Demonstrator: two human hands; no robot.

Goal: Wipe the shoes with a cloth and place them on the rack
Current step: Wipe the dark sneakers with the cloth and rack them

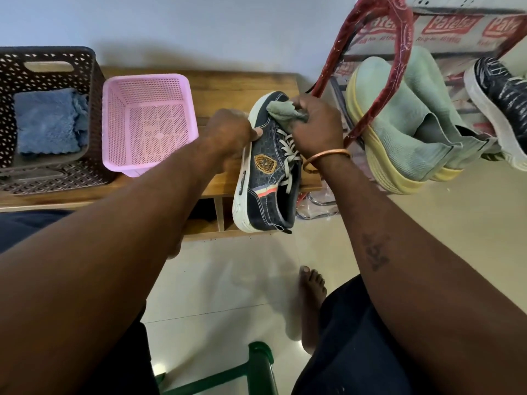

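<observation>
Left hand (228, 129) grips the shoe (265, 178) by its sole. Right hand (315, 129) clutches the cloth (281, 109). Best to press firmly, sweeping back toward that wrist.

Soft even indoor light, glare on the floor (228, 280), wide-angle bending at edges.

Hands (228, 129) hold dark sneaker (268, 172), cloth (282, 111) on toe.
</observation>
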